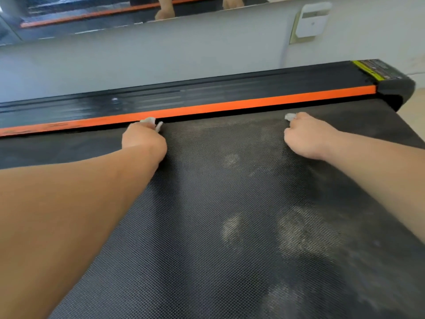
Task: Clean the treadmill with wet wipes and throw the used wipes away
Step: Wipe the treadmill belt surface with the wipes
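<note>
The treadmill's black textured belt [230, 226] fills the lower view, with pale dusty patches across its middle and right. Along its far edge runs an orange strip [253, 103] and a black side rail [184, 93]. My left hand [145, 140] is curled round a white wet wipe [151, 123] and presses it on the belt right at the orange strip. My right hand [308, 137] grips a second small wipe [290, 116] on the belt, a little short of the strip. Most of each wipe is hidden under the fingers.
A grey wall [161, 54] stands just behind the rail, with a white wall socket [310, 23] at the upper right. A mirror [92, 12] at the top left reflects the treadmill and my hands. The rail's black end cap [395, 88] is at the right.
</note>
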Tool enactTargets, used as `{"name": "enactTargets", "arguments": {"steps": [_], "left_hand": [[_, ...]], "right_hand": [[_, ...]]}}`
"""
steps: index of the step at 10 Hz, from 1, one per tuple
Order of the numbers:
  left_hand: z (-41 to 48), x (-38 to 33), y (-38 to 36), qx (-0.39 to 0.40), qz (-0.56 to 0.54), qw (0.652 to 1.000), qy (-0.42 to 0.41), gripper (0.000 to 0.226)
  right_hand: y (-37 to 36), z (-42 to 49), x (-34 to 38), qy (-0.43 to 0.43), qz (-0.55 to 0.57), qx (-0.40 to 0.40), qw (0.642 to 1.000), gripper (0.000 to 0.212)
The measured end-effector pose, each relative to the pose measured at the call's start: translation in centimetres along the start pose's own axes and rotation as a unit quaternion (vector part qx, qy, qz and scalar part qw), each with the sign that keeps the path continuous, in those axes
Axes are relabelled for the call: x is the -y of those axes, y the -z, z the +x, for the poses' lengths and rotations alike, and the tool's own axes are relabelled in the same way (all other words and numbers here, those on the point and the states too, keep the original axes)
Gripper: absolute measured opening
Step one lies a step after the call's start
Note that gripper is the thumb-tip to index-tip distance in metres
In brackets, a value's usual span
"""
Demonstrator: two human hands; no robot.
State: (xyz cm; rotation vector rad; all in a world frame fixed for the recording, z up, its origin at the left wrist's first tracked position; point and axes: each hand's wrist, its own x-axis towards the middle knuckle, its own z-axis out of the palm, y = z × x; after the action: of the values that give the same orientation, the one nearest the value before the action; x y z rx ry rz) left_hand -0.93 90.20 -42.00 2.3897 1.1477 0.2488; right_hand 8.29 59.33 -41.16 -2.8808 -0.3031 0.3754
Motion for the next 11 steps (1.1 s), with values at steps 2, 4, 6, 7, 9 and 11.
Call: {"name": "enactTargets", "arguments": {"steps": [2,4,6,7,9,11], "left_hand": [[-6.3,-4.8,-3.3,0.113,0.049,0.957,-0.263,0.044],[-6.6,-5.6,-3.2,0.179,0.003,0.898,-0.401,0.045],[-4.6,-7.0,-2.7,0.149,0.093,0.919,-0.352,0.018],[-4.9,-7.2,-2.9,0.173,0.075,0.923,-0.336,0.031],[-6.4,-7.7,-3.0,0.198,0.086,0.916,-0.339,0.035],[-12.6,-6.1,-2.1,0.224,0.108,0.872,-0.422,0.024]], "right_hand": [[-1.0,-0.9,2.8,0.116,-0.028,-0.004,0.993,0.038],[0.0,-0.6,0.5,0.106,-0.029,-0.106,0.988,0.041],[0.6,0.3,-0.5,0.009,-0.051,-0.100,0.994,0.043],[0.8,0.8,-1.2,-0.036,-0.064,-0.119,0.990,0.044],[0.9,0.2,-0.6,-0.043,0.045,-0.128,0.990,0.018],[-1.1,-6.2,4.0,0.051,0.124,-0.066,0.989,0.011]]}}
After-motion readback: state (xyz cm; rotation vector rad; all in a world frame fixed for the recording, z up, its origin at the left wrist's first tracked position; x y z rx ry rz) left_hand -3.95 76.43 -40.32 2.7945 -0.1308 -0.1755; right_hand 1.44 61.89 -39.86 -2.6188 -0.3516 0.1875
